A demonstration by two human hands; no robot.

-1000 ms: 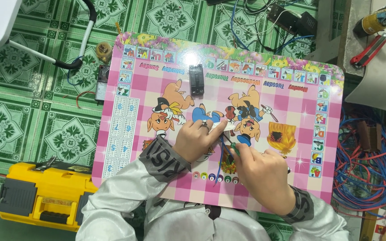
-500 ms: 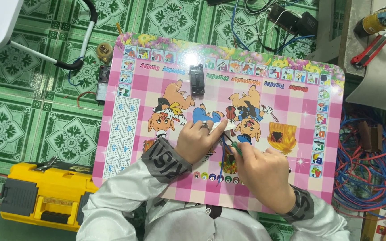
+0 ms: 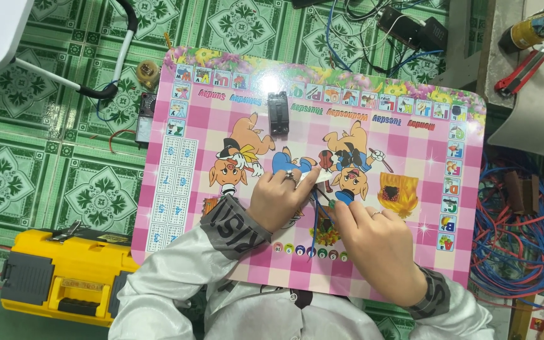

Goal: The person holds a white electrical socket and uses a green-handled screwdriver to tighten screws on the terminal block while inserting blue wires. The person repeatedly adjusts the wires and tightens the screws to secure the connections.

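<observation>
A thin blue wire (image 3: 314,220), at the frame's centre on the pink cartoon desk (image 3: 410,151), is being pinched in the narrow grip of both the left hand (image 3: 279,200) and right hand (image 3: 373,242), below a small black switch (image 3: 278,113).

One head-worn camera looks steeply down, close over the pink board (image 3: 373,189).

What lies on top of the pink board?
On the pink board lie a small black part and both hands, working on blue wire. What the hands cover cannot be seen.
</observation>
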